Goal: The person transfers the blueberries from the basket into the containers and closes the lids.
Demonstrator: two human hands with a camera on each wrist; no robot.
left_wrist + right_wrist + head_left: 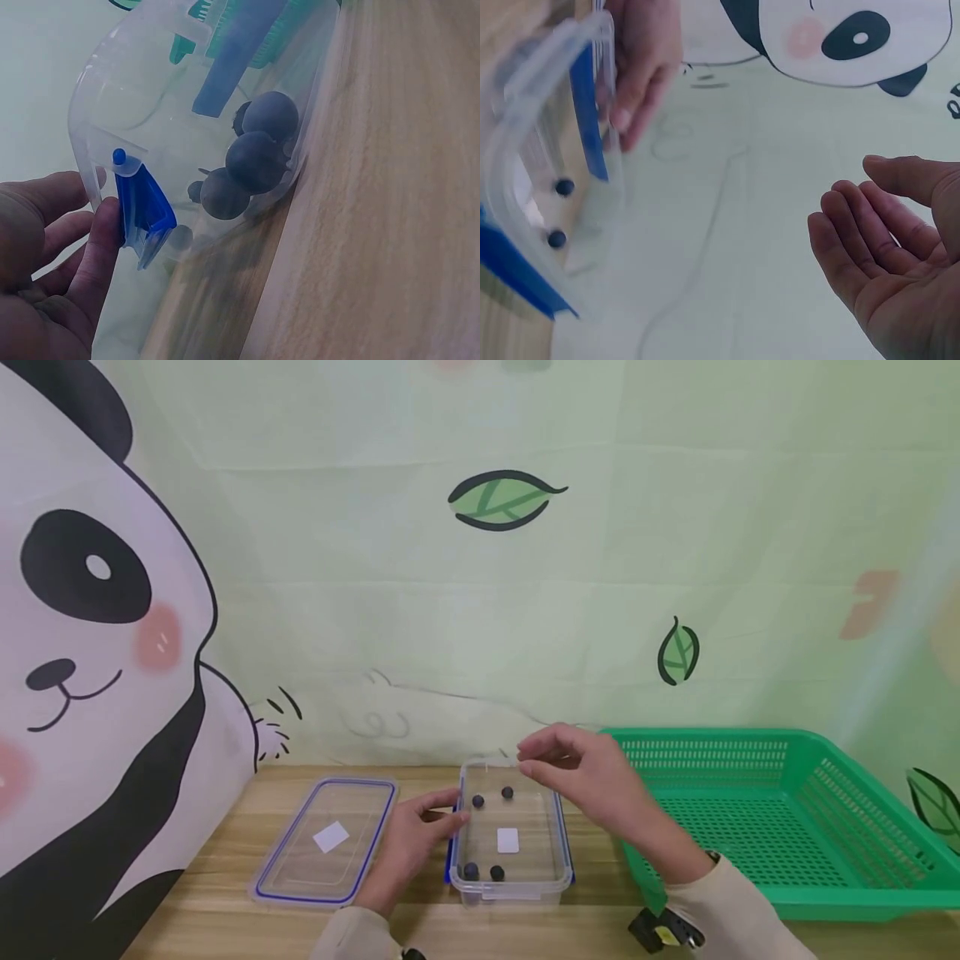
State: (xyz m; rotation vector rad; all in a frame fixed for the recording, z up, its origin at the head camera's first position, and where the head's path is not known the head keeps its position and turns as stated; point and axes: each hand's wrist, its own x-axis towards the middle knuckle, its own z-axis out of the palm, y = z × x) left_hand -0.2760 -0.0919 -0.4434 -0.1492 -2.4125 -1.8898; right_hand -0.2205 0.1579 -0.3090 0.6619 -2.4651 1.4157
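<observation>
A clear plastic food container (540,887) with blue side clips stands on the table. Several blueberries (497,873) lie in it, two toward the far end and two in the near left corner; in the left wrist view, blueberries (256,161) show through its wall. My left hand (414,837) rests on the container's left side, its fingers and thumb at the rim beside a blue clip (142,210). Above the far right corner of the container is my right hand (592,772), and the right wrist view shows its palm with nothing in it.
Left of the container lies its clear lid (296,877) with a blue seal and a white label. A large green plastic basket (825,902) stands to the right, partly behind my right forearm. A fabric backdrop (375,527) with a panda and leaves rises behind the table (210,918).
</observation>
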